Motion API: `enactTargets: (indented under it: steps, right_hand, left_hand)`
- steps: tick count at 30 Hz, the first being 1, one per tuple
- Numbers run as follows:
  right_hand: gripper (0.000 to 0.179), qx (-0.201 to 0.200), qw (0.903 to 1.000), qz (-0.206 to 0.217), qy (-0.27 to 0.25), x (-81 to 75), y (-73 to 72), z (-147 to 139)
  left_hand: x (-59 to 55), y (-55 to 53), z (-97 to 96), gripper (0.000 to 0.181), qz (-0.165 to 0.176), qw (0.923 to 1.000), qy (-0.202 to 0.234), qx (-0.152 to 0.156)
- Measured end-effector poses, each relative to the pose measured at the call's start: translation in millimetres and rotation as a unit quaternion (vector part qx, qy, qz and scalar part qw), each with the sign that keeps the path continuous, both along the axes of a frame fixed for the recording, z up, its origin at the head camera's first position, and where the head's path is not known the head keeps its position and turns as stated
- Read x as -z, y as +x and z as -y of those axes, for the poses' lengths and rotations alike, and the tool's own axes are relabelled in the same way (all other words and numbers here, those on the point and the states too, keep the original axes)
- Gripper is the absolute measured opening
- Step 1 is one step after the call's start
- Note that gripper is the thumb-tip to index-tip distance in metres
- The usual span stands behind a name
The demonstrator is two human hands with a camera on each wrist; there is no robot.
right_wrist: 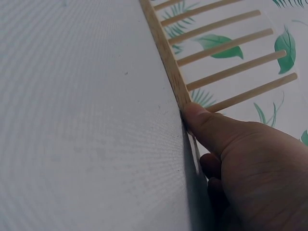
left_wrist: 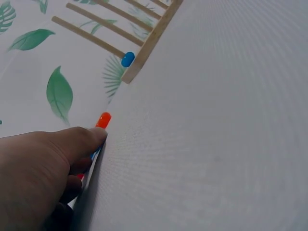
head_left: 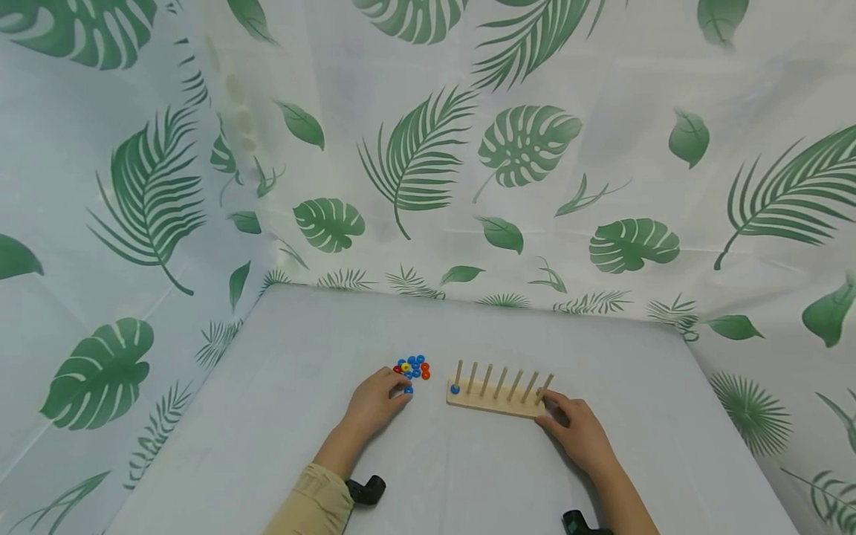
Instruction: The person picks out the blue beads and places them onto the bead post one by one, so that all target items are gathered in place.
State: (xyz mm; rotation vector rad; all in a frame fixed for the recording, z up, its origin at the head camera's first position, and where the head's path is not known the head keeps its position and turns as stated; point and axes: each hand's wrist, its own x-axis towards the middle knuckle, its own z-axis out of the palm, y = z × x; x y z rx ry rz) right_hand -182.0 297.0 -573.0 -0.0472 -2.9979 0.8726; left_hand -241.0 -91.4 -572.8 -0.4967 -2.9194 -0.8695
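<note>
A wooden peg board (head_left: 495,403) with a row of several upright pegs lies on the table. One blue bead (head_left: 455,389) sits at the base of its leftmost peg, also visible in the left wrist view. My right hand (head_left: 578,431) grips the board's right end, thumb along the front edge and fingers behind. To the left of the board, my left hand (head_left: 376,401) is at the near side of a loose cluster of beads (head_left: 416,364), coloured blue, red, orange and yellow. Its thumb and finger pinch a blue bead (head_left: 409,389), mostly hidden by the thumb in the left wrist view.
The white table (head_left: 428,475) runs back to a hanging cloth (head_left: 428,245) printed with green leaves, which also encloses the sides. Orange beads (head_left: 425,370) lie at the right side of the cluster. A black device (head_left: 366,490) is on the left wrist.
</note>
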Motion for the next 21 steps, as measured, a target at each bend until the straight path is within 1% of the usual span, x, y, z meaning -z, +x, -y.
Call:
enactTargets:
  steps: [7, 13, 21]
  right_hand:
    - [0.062, 0.006, 1.0000, 0.004, -0.004, -0.2, 0.3, 0.3]
    - [0.063, 0.011, 0.9999, 0.008, -0.004, 0.8, 0.4, 0.8]
    - [0.063, 0.009, 0.9999, 0.009, -0.006, 1.8, -0.3, -0.4]
  left_hand:
    - [-1.5, 1.5, -1.2, 0.020, 0.007, 1.0000, 0.000, -0.001]
    - [-1.9, 1.6, -0.6, 0.020, 0.012, 0.9999, 0.009, 0.001]
    - [-5.3, 2.4, -2.4, 0.023, 0.019, 0.9995, 0.027, -0.001]
